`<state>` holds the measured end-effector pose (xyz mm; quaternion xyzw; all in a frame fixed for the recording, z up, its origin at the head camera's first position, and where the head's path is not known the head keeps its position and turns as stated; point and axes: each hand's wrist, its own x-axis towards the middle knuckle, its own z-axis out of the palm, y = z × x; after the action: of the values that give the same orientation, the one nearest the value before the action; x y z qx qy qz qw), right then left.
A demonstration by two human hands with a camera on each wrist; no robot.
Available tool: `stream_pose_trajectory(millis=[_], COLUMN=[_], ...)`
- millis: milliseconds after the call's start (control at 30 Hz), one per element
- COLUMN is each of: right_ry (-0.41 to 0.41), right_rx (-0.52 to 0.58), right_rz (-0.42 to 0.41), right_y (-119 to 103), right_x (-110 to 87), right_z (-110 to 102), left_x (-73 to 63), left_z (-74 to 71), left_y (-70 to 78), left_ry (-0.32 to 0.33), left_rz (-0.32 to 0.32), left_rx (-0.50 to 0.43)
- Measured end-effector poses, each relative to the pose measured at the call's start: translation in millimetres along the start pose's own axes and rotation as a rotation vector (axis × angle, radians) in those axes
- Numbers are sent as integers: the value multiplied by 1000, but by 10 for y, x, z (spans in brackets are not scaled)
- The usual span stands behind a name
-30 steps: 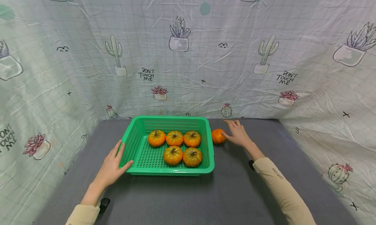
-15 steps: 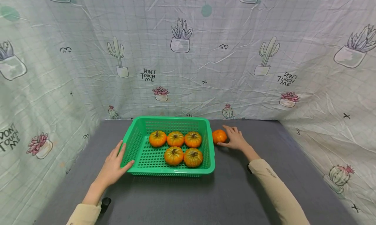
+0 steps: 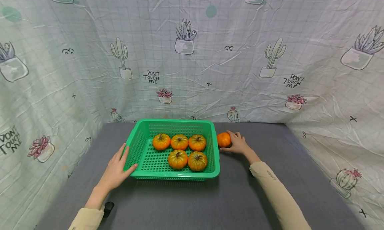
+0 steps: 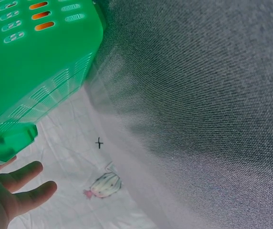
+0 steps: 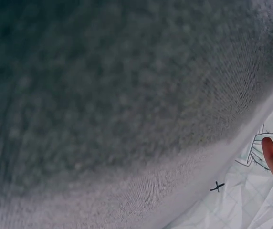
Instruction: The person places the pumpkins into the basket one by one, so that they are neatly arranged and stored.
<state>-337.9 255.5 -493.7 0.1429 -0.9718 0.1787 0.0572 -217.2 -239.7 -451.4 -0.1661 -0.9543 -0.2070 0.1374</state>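
Note:
A green perforated plastic basket [image 3: 174,175] stands on the dark grey tabletop, holding several small orange pumpkins, among them a greenish-topped pumpkin [image 3: 197,161]. At its left rim is my left hand [image 3: 113,171], fingers spread and thumb over the front corner. In the left wrist view those fingers [image 4: 34,195] stretch out just below the rim [image 4: 12,143]. Outside the basket's right wall lies another orange pumpkin [image 3: 223,140]. My right hand [image 3: 238,144] grips it from the right, index finger behind and thumb in front. Only the right fingertips [image 5: 270,152] show in the right wrist view.
A pale cloth [image 3: 192,70] printed with cacti hangs behind and along both sides of the grey tabletop [image 3: 180,206]. Black wrist devices show below both sleeves, one of them a dark cylinder [image 3: 108,208] at the left wrist.
My right hand has come down and left onto the loose pumpkin, with its thumb and fingers closing around it. The left hand and basket keep their places.

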Motion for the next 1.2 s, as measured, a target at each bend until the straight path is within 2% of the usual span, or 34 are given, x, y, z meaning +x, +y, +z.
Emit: stream_pose_trajectory(millis=[400, 700, 833, 933, 1100, 1200], right_ry=[20, 74, 92, 70, -81, -152], right_rx=[52, 84, -20, -159, -421, -516], right_rz=[21, 3, -29, -30, 16, 37], right_y=[-26, 6, 32, 23, -54, -73], right_x=[-3, -111, -192, -258, -325, -327], right_z=[10, -188, -323, -427, -533, -527], left_x=[-7, -3, -7, -12, -20, -11], left_z=[20, 30, 39, 38, 22, 25], left_y=[-8, -22, -24, -20, -13, -16], left_ry=[7, 11, 10, 12, 10, 3], left_rz=[-4, -1, 3, 8, 4, 2], left_rx=[2, -7, -12, -18, -25, -21])
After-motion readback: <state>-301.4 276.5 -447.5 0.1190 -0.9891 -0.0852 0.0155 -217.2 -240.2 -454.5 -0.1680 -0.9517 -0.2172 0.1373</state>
